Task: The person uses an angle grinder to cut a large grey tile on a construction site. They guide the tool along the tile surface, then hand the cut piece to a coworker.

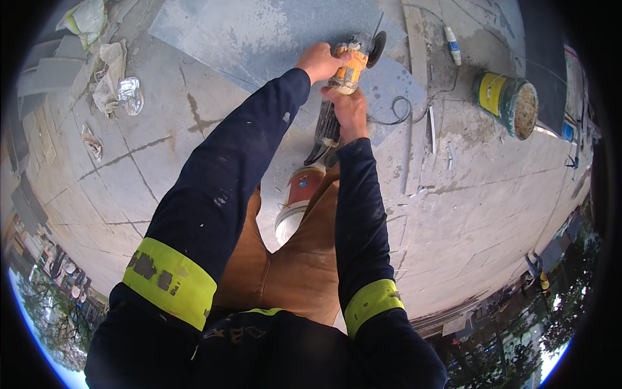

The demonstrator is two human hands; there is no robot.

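Note:
An orange and black angle grinder (348,72) is held in front of me by both hands. My left hand (320,63) grips the orange front part, near the head. Further back, my right hand (350,113) is wrapped round the body where the orange meets the black. The dark disc (376,49) sits at the far right end of the tool, over a grey slab (253,39). Whether the disc touches the slab, or is spinning, I cannot tell. Behind the grinder, a red and white bucket (300,198) stands between my legs.
A tipped dark green bucket with a yellow label (494,94) lies at the right. Near it are a white and blue bottle (453,45), a looped black cable (403,111) and thin offcut strips (432,129). Crumpled sacking (109,78) and stacked dark tiles (53,78) lie at the left.

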